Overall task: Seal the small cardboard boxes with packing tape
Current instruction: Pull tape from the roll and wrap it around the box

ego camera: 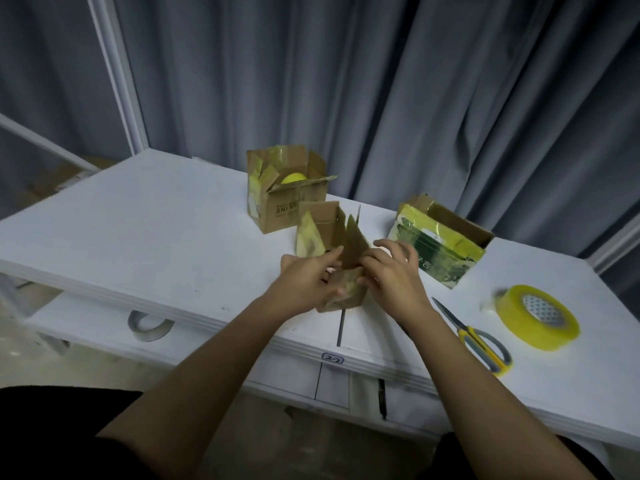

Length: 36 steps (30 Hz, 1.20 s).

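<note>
A small brown cardboard box (329, 230) with its top flaps standing up sits at the middle of the white table (145, 216). My left hand (308, 278) grips its near left side and my right hand (391, 268) holds a near flap from the right. Behind it stands a second open box (291, 206) with a yellow object inside. To the right lies a green and yellow taped box (440, 244), open at its far end. A roll of yellow packing tape (538, 317) lies flat at the right, with yellow-handled scissors (474, 336) beside it.
Grey curtains hang right behind the table. A white tape roll (150, 325) lies on a lower shelf at the left. A narrow gap (341, 327) splits the tabletop near the front edge, above a label reading 2-2. A dark pen (382, 398) hangs under the front edge.
</note>
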Tool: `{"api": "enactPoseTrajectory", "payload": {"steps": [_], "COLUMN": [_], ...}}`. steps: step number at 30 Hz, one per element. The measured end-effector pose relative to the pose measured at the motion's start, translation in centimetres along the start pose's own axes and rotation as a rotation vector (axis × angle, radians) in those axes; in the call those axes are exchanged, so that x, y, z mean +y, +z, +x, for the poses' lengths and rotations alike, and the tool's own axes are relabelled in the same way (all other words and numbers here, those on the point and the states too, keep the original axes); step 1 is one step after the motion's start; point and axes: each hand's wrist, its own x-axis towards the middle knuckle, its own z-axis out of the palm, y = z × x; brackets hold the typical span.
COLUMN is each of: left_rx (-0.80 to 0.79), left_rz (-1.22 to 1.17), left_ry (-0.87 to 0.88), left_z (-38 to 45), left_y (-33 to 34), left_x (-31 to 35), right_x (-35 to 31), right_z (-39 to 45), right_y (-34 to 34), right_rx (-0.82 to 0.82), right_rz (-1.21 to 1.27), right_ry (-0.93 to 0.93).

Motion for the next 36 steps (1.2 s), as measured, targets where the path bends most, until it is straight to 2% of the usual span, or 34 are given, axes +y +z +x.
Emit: {"api": "enactPoseTrajectory", "payload": {"steps": [2,4,6,8,10,13,15,19,22,27,30,36], "left_rx": [0.022,0.127,0.107,-0.051,-0.149,-0.059,-0.034,-0.109,-0.076,-0.051,0.011,0.242], "left_rz": [-0.268,-0.314,-0.153,0.152,0.419,0.606,0.711,0.575,0.457,0.410,0.425,0.556], "left_ry": [0.077,0.139,0.121,0.092,0.132,0.187,0.207,0.209,0.179,0.072,0.065,0.111], "left_z": [-0.6,-0.7,0.3,1.7,3.2,4.1,4.0,3.4,3.2,3.4,3.1,1.4], "left_y": [-1.3,-2.9,-4.1,-4.4,-3.9,-3.4,-3.4,-2.7,-1.7,-1.0,-0.5,1.3], "left_x": [0.1,0.0,-0.1,-0.2,-0.4,-0.7,-1.1,-1.0,0.2,0.7,0.6,0.6], "right_x": [0.6,0.9,0.3,-1.3,-3.0,-3.9,-3.0,-1.2,-0.7,-0.2,-0.2,-0.1], "right_z": [0.0,0.0,-0.2,-0.2,-0.1,0.1,-0.1,-0.5,-0.3,-0.1,0.2,0.8], "right_y": [-0.3,-0.6,-1.2,-1.8,-2.2,-1.1,-0.2,0.5,0.9,1.4,1.7,1.6], "right_rx": [0.010,0.028,0.121,0.234,0.198,0.004,-0.024,-0.005,-0.011,0.027,0.026,0.001], "right_rz": [0.002,0.077,0.258,0.496,0.590,0.229,0.096,0.245,0.323,0.403,0.402,0.459], "right_ry": [0.041,0.099,0.174,0.206,0.167,0.027,0.014,0.060,0.112,0.168,0.198,0.218]}}
